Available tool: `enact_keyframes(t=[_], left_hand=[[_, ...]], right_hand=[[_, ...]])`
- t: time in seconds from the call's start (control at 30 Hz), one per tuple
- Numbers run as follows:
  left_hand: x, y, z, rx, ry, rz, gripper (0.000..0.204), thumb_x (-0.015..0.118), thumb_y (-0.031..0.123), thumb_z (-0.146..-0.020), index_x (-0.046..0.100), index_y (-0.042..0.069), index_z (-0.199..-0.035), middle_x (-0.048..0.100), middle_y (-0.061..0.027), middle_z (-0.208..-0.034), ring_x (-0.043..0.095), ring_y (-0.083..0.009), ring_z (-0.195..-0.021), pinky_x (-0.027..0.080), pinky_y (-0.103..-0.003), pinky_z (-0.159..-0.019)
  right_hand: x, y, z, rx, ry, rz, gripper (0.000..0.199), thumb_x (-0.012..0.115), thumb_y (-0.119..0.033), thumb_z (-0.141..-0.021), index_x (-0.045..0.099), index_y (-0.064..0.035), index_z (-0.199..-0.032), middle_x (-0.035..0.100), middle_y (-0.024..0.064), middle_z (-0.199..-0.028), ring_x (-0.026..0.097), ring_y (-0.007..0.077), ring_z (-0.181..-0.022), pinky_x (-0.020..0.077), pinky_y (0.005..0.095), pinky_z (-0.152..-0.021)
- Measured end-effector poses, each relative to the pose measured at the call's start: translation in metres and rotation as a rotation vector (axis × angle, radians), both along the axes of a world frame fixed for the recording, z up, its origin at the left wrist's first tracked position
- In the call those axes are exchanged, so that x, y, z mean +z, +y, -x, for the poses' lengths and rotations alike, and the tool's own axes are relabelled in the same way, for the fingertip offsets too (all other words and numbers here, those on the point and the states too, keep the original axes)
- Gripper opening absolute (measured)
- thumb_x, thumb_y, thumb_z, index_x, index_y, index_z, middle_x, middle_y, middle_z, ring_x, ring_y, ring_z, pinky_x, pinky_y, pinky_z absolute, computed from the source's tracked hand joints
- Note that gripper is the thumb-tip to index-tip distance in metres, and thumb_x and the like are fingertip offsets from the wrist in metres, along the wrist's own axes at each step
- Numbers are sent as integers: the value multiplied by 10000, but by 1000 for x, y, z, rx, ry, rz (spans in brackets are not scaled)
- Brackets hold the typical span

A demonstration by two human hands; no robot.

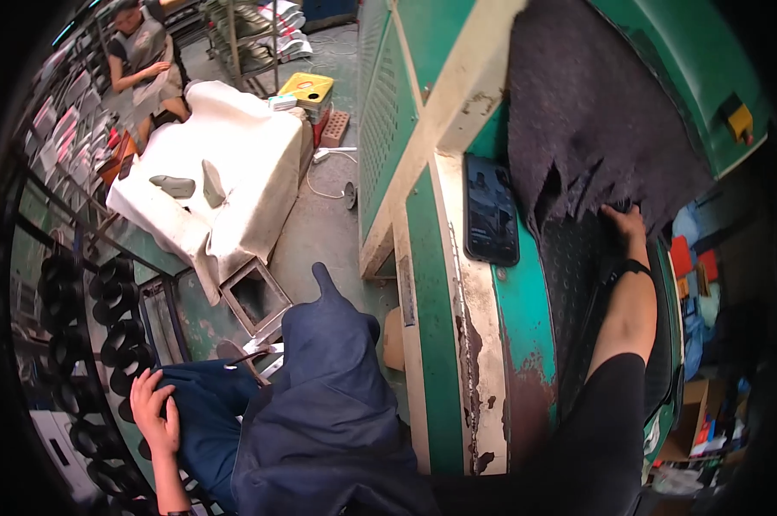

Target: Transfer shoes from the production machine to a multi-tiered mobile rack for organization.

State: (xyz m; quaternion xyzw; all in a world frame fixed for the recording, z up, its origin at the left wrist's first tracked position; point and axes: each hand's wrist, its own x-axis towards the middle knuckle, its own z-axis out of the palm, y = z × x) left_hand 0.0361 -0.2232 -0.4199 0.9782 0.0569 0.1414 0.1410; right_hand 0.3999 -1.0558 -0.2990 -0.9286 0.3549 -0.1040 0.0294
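Note:
My left hand (155, 414) lies at the outer side of my left knee, on the dark blue trousers (204, 404), fingers stretched out and holding nothing. Across my lap spreads a dark navy apron (320, 404). On the right, my right arm reaches into the opening of a green and cream machine (423, 284). A dark, frayed cloth flap (599, 112) hangs over that opening. Beneath its torn edge, my right hand (629, 225) sits above a black studded surface (569, 267); its fingertips are hidden by the cloth, and what they touch cannot be made out.
A phone (492, 211) rests on the machine's ledge. Ahead, a white cloth (234, 163) covers a table bearing two grey-green shoe-shaped pieces. A person (143, 64) sits beyond it. Racks of black rounded parts (88, 344) stand at left. A cardboard box (694, 417) is at right.

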Motion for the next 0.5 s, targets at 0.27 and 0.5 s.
enact_keyframes(t=[0.27,0.5], left_hand=[[-5,-4,-1,8,-40,22,163,611,65,-758,678,48,-906,650,-125,-1194,528,-353,-1257,325,-521,-1127],[-2,-3,5,1,-55,41,160,609,82,-794,681,41,-931,649,-130,-1210,527,-346,-1264,330,-489,-1128]], right_hand=[[6,-26,-16,212,-231,-227,1150,833,-517,-627,321,114,-1440,536,299,-1356,550,358,-1260,430,370,-1045],[19,29,30,193,-160,-183,1139,836,-523,-613,344,175,-1368,553,323,-1304,574,343,-1217,432,364,-1030]])
